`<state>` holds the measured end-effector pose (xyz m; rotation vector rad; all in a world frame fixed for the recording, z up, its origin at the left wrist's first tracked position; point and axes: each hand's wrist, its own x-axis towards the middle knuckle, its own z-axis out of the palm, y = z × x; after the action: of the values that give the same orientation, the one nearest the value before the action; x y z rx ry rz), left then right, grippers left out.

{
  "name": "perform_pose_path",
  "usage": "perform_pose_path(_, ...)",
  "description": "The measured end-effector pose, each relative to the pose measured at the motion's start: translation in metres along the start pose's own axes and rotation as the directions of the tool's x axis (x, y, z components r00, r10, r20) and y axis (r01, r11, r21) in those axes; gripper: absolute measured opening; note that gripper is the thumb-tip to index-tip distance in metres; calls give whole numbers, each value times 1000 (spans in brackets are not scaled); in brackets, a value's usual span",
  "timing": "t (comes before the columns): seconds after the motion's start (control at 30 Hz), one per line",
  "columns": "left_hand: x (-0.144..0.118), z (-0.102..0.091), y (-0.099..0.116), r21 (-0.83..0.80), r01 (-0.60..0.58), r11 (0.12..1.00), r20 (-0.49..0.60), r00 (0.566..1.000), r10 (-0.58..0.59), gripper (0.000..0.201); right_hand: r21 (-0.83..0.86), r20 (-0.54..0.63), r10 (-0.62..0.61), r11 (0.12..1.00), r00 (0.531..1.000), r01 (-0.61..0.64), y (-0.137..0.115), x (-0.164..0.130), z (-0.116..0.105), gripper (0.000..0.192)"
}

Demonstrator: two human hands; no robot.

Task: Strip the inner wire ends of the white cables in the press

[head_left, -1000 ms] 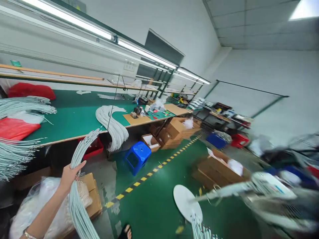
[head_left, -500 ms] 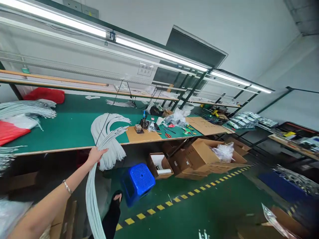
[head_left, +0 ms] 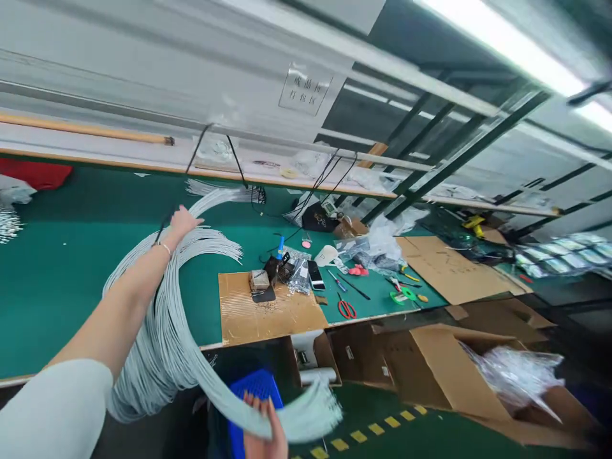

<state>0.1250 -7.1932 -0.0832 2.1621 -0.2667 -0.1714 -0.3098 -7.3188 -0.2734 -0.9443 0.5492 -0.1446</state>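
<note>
Two hands on floppy wire bundle (head_left: 162,344): left hand (head_left: 182,222) and right hand (head_left: 261,430) fingers closed round it; light, support both ends.

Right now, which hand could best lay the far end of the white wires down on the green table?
Probably the left. The left hand is stretched out over the green table, gripping the white wire bundle where it curves above the pile there. The right hand holds the bundle's other end low, off the table's front edge.
</note>
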Motion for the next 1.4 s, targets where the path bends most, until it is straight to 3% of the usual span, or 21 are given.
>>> perform_pose_path(0.07,38,21,-5,122,-83,989,105,992,70,51,164,-92,92,984,992,-76,16,60,5,33)
perform_pose_path(0.13,38,56,-24,200,-200,959,294,946,136,40,300,-151,182,945,972,-130,33,108,8,29)
perform_pose_path(0.17,24,76,-37,213,-272,938,414,895,166,40,356,-175,219,923,960,-146,40,126,9,27)
perform_pose_path(0.23,-26,117,-70,198,-406,892,636,746,199,39,442,-218,281,882,935,-162,50,152,7,25)
perform_pose_path(0.33,-111,168,-121,154,-523,839,831,527,176,36,511,-267,343,843,900,-170,53,167,-6,24)
perform_pose_path(0.4,-147,192,-148,182,-555,812,875,469,124,38,520,-299,362,838,883,-167,46,170,-23,25)
perform_pose_path(0.5,-163,213,-175,236,-570,787,893,446,55,35,495,-363,334,860,870,-124,22,178,-60,27)
perform_pose_path(0.6,-156,222,-187,290,-556,779,887,461,-1,35,457,-413,279,887,867,-67,-9,190,-96,29)
perform_pose_path(0.67,-148,228,-189,343,-532,774,867,496,-43,35,443,-420,259,895,870,-53,-22,194,-112,29)
perform_pose_path(0.87,-102,253,-184,543,-404,736,712,687,-148,35,435,-380,270,896,885,-87,-17,188,-130,28)
perform_pose_path(0.93,-98,259,-177,572,-378,728,667,731,-144,34,435,-368,288,894,884,-110,-16,197,-144,28)
perform_pose_path(1.0,-113,268,-160,591,-363,720,619,777,-117,34,434,-343,316,888,885,-149,-21,216,-165,29)
perform_pose_path(1.07,-145,285,-133,616,-350,706,553,830,-71,36,433,-293,359,876,886,-211,-29,237,-187,31)
perform_pose_path(1.13,-183,315,-102,638,-345,688,491,871,-18,44,431,-228,411,856,883,-287,-35,252,-203,32)
perform_pose_path(1.23,-223,369,-69,670,-344,657,462,887,-8,48,431,-155,480,819,863,-378,-38,258,-217,31)
perform_pose_path(1.3,-229,395,-65,712,-317,627,444,895,-52,44,433,-128,508,801,852,-413,-38,256,-221,30)
perform_pose_path(1.4,-210,410,-81,733,-316,602,463,881,-101,37,430,-99,502,800,859,-418,-36,251,-224,29)
